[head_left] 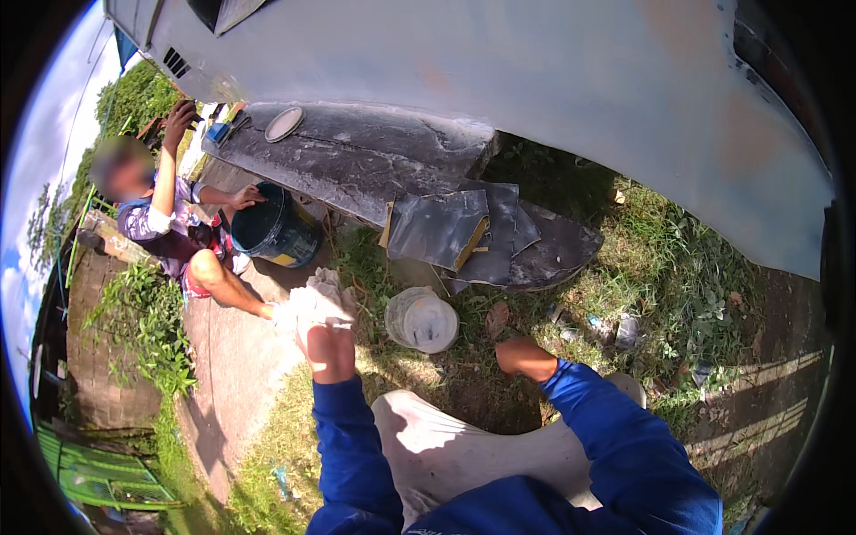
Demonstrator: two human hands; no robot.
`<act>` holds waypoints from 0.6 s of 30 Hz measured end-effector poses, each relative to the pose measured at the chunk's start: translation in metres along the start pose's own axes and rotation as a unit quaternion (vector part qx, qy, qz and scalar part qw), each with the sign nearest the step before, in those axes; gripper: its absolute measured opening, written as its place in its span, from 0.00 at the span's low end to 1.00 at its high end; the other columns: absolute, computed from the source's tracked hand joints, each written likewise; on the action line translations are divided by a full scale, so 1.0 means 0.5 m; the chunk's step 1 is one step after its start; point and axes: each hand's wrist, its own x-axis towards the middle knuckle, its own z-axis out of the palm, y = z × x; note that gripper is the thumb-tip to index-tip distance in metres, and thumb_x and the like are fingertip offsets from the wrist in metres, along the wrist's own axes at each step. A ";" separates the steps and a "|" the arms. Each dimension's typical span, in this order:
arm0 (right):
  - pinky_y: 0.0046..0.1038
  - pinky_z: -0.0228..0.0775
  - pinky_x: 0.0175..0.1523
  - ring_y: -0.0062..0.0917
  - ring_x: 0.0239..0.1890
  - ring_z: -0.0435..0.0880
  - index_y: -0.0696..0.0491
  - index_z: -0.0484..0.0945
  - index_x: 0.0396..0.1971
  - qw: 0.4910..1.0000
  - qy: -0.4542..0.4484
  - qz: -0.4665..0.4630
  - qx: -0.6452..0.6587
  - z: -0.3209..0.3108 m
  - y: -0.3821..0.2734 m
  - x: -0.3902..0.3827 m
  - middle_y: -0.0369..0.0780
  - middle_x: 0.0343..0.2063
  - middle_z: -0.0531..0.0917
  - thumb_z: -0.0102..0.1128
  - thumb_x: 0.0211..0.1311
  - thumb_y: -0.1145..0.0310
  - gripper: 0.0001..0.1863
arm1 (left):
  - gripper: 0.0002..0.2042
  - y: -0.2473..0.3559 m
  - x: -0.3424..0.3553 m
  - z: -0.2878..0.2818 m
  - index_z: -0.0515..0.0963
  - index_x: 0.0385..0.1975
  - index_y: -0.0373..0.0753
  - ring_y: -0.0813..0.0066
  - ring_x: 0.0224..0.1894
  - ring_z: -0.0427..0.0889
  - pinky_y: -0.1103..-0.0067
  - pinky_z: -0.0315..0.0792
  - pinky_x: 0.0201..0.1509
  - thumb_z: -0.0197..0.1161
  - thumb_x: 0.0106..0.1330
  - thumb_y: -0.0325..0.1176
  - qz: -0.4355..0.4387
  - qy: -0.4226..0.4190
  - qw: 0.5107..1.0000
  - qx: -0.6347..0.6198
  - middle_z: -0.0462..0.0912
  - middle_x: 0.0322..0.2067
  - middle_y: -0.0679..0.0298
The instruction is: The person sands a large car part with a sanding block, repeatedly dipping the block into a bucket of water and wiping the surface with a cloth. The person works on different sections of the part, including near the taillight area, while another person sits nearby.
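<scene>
A pale, crumpled cloth (321,294) is gripped in my left hand (325,352), whose fingers wrap into it. Just to its right, on the grass, stands a small white bucket (419,316) with pale material in it. My right hand (522,357) hangs below and right of the bucket, with its fingers turned down and hidden. Several dark, worn sheets with yellowish backs (437,227), apparently sandpaper, lie on a dark, dusty board (339,147) above the bucket. On that board also lie a round pale lid (283,125) and a small blue object (217,133).
A large grey-painted body panel (580,62) spans the top. At left another person (160,218) squats on a concrete path (232,374), one arm raised to the panel, a hand at a dark bucket (276,232). Grass (669,259) and green metal railing (98,464) lie around.
</scene>
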 end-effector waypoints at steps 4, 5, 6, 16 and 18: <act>0.42 0.78 0.46 0.43 0.45 0.87 0.52 0.88 0.38 0.999 0.003 -0.038 0.001 0.013 -0.003 0.025 0.47 0.42 0.88 0.61 0.52 0.70 0.13 | 0.09 0.138 0.026 0.293 0.73 0.40 0.43 0.76 0.32 0.75 0.76 0.70 0.37 0.50 0.78 0.40 0.156 -0.096 0.980 0.082 0.76 0.32 0.69; 0.42 0.79 0.46 0.44 0.45 0.87 0.52 0.88 0.38 0.999 0.003 -0.040 0.003 0.019 0.005 0.037 0.47 0.41 0.88 0.61 0.52 0.70 0.13 | 0.13 0.149 0.048 0.375 0.70 0.31 0.44 0.81 0.20 0.65 0.80 0.61 0.24 0.49 0.79 0.41 0.175 -0.114 0.974 0.088 0.68 0.19 0.74; 0.43 0.78 0.44 0.45 0.43 0.87 0.52 0.88 0.36 0.999 0.011 -0.031 -0.012 0.035 0.048 0.068 0.48 0.40 0.88 0.61 0.51 0.70 0.12 | 0.12 0.124 0.076 0.457 0.71 0.31 0.44 0.78 0.19 0.66 0.78 0.61 0.24 0.48 0.79 0.39 0.127 -0.171 0.976 0.044 0.70 0.20 0.72; 0.45 0.78 0.45 0.48 0.44 0.86 0.54 0.86 0.38 0.992 0.062 -0.106 0.002 0.040 0.028 0.082 0.50 0.40 0.87 0.58 0.53 0.70 0.13 | 0.28 -0.176 0.032 0.944 0.61 0.70 0.36 0.37 0.73 0.52 0.51 0.44 0.76 0.45 0.77 0.46 0.571 0.039 0.742 0.349 0.55 0.71 0.39; 0.45 0.78 0.46 0.48 0.46 0.86 0.54 0.85 0.40 0.993 0.077 -0.087 0.007 0.023 0.055 0.053 0.51 0.41 0.87 0.56 0.54 0.70 0.14 | 0.32 -0.184 0.065 0.927 0.59 0.72 0.37 0.42 0.75 0.48 0.49 0.39 0.76 0.45 0.76 0.53 0.584 -0.048 0.749 0.309 0.50 0.74 0.42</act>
